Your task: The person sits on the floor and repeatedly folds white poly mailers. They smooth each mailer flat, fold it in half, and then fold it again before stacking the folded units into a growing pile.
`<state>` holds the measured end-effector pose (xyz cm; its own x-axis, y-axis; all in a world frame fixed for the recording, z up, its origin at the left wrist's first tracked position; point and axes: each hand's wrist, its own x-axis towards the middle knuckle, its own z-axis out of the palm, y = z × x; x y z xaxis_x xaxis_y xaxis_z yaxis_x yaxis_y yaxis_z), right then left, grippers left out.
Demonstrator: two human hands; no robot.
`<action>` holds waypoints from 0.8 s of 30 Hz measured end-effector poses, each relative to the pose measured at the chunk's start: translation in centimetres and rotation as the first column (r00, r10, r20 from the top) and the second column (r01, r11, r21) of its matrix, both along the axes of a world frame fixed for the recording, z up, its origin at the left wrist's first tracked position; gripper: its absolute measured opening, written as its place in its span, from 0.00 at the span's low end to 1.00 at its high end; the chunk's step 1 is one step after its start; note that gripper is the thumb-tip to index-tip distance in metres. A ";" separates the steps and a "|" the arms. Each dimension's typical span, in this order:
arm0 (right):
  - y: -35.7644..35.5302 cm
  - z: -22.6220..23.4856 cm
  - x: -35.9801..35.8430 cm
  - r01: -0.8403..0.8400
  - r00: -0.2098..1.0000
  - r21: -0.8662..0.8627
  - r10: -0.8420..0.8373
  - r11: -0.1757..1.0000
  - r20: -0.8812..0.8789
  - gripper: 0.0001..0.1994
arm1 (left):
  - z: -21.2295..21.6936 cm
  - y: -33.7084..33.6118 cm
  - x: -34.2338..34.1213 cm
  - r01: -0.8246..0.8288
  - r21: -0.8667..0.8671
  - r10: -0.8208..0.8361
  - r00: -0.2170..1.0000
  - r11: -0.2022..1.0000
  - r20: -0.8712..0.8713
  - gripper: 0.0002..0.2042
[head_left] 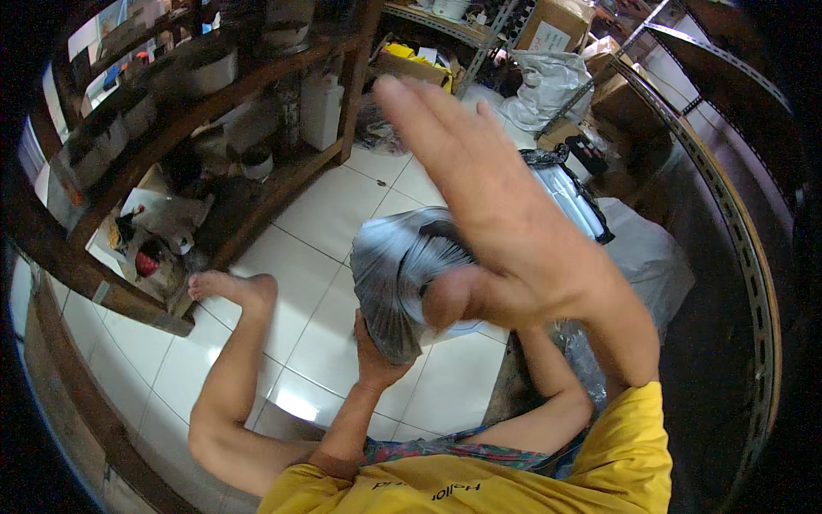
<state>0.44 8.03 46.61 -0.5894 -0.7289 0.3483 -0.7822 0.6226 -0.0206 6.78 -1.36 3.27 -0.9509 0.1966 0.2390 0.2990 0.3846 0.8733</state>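
The left hand [377,355] grips the grey plastic bundle [402,274] from beneath; the right hand [488,214], open and empty, hovers above. Support it firmly underneath.

The floor [330,218] is laid with large white glossy tiles, on which light is reflected near the lower middle. Along the left, a dark wooden shelf unit [257,81] is seen, its boards crowded with pots, tins and a white plastic canister [321,110]. At the far end, a slotted metal rack [445,24] is loaded with cardboard boxes [556,24]. A second slotted metal frame [728,214] is curved down the right side. White sacks [548,86] are heaped against the back.
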 end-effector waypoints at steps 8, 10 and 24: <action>0.7 -5.0 0.3 0.068 0.995 0.186 -0.081 0.980 0.062 0.48 | -2.7 0.3 -0.4 0.023 -0.027 -0.023 1.000 0.999 0.003 0.69; 1.2 -3.9 -0.2 0.234 0.956 0.055 -0.240 0.971 0.169 0.47 | -0.2 -0.8 -0.6 0.017 0.007 -0.017 1.000 1.000 0.020 0.69; 4.4 -1.6 3.1 0.406 0.731 0.210 -0.453 0.890 0.510 0.46 | 0.8 4.0 0.7 -0.228 0.153 0.234 0.972 0.962 -0.023 0.61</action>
<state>3.56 12.42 45.03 -0.9176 -0.3627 -0.1628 -0.3081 0.9076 -0.2853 7.52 2.69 4.11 -0.9553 -0.0675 0.2879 0.2536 0.3142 0.9149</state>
